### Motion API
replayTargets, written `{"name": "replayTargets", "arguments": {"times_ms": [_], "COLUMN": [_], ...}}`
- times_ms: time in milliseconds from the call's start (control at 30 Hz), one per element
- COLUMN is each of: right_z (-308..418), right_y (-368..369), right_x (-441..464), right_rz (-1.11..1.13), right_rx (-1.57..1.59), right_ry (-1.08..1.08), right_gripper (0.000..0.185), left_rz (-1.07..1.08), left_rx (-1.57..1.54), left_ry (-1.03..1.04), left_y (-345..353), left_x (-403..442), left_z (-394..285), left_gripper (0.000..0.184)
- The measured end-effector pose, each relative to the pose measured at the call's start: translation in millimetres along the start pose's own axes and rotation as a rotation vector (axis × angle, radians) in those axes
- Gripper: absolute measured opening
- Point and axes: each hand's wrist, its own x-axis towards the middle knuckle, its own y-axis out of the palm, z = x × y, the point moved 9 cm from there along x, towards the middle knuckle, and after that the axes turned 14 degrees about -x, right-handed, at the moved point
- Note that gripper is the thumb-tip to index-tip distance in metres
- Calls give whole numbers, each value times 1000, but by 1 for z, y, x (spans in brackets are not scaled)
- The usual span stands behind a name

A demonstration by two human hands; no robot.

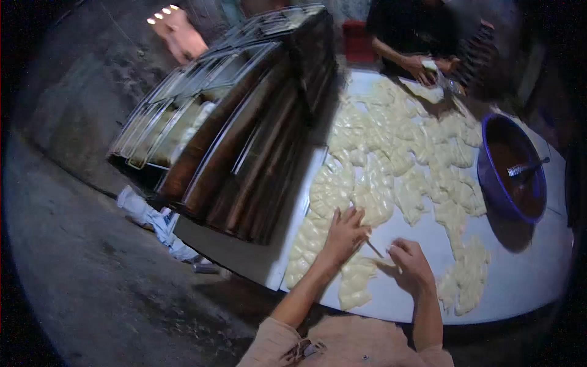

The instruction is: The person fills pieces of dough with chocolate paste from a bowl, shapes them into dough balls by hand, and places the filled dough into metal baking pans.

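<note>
Pale, glossy dough pieces (379, 147) lie spread over a white table (391, 235). My left hand (347, 235) rests at the near edge of the large dough sheet, its fingers apart. To its right, my right hand (406, 260) is above the white surface with its fingers curled together. A thin brownish strip (374, 249) runs between the two hands; whether the right fingers grip its end is too small to tell. A smaller dough piece (356, 282) lies just below, nearer my body.
A purple basin (483, 174) with brown contents and a brush-like tool (527, 167) stands at the right. Stacked trays (244, 134) rise at the left. Across the table, a co-worker's hands (431, 68) hold something pale. White bags (153, 217) lie on the floor.
</note>
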Motion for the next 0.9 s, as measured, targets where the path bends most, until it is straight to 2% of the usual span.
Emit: {"name": "replayTargets", "arguments": {"times_ms": [33, 133, 167, 233, 267, 300, 333, 367, 433, 500, 533, 633, 667, 700, 767, 800, 900], "right_z": [-2, -12, -16, -20, -17, -14, 23, 40, 32, 25, 27, 2, -3, -4, -2, 3, 5], "right_y": [-1, -11, -13, -19, -20, -22, -21, -9, -1, -8, -8, -9, -7, -2, 13, 15, 20], "right_x": [-9, 4, 8, -4, 2, 10, 4, 0, -7, -4, -3, 12, 21, 22, 15, 12, 21], "right_rz": [-11, -39, 43, -4, 7, 10, -16, 5, 30, 32, 36, 138, 113, 142, 199, 175, 199], "right_rx": [189, -41, 56, 385, 108, -170, -636, -935, -999, -874, -812, -278, -259, -63, 321, 365, 3], "right_ry": [91, -100, -94, 48, 19, -12, -233, -370, -379, -372, -388, -91, -203, -136, 10, 21, -71], "right_gripper": [12, 7, 9, 15, 28, 42, 45, 42, 38, 34, 33, 26, 26, 27, 28, 28, 35], "left_rz": [37, 57, 54, 92, 168, 194, 251, 188, 378, 189, 187, 239, 187, 236, 88, 61, 30], "left_rx": [43, -2, 10, -16, -107, -125, -120, -156, -218, -297, -288, -371, -497, -506, -381, -376, -373], "left_ry": [-39, -74, -94, -144, -280, -261, -212, -320, -269, -236, -263, -277, -253, -426, -237, -251, -316], "left_y": [2, 0, -5, 4, 11, 9, 0, -2, -23, -35, -40, -34, -30, -30, -12, -2, 13], "left_x": [-4, -8, -5, -7, -3, -7, -7, -12, -1, -7, -14, -25, -25, -20, -23, -23, -21], "left_z": [-1, 13, 17, 23, 40, 46, 42, 47, 20, 18, 13, -6, -15, -31, -35, -35, -35], "left_gripper": [32, 28, 29, 29, 38, 54, 67, 71, 73, 72, 70, 66, 63, 56, 54, 51, 42]}}
